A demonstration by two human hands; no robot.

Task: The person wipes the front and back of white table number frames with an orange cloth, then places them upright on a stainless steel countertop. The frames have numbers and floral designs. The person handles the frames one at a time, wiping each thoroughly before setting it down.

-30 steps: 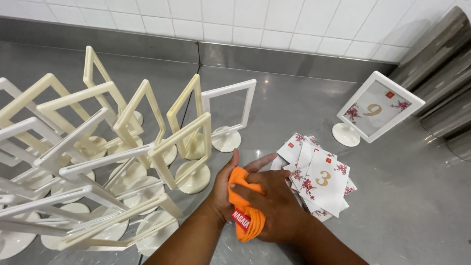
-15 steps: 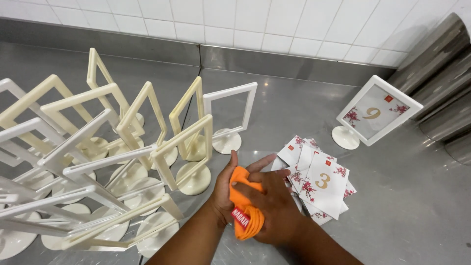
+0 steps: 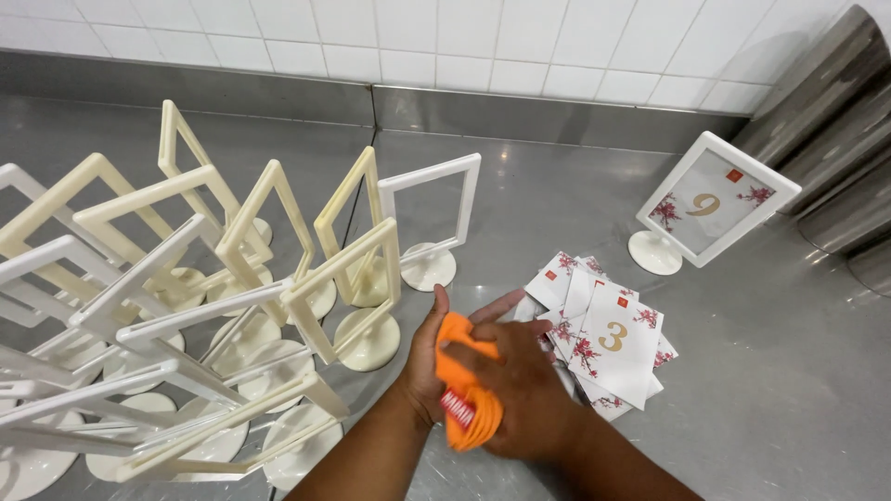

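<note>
I see both hands at the near edge of the steel bench (image 3: pixel 761 371): my left hand (image 3: pixel 429 357) cups a soft, bunched orange cloth (image 3: pixel 467 394) and my right hand (image 3: pixel 524 390) presses closed over it. Limp and light, I judge; best gripped by its folds. Its length runs near to far. Just beyond lie loose numbered cards (image 3: pixel 603 339), with empty cream plastic frames (image 3: pixel 278 269) leftward.

White floral card pile (image 3: pixel 603 341); framed card sign (image 3: pixel 713 202), perhaps leaning, beyond.

Orange cloth (image 3: pixel 467 394): one. Framed sign stand with numbered card (image 3: pixel 710 206): one. Empty cream sign stands (image 3: pixel 200 306): a dozen or more, overlapping, exact count unclear. Loose numbered cards (image 3: pixel 603 339): one pile, uncountable.
</note>
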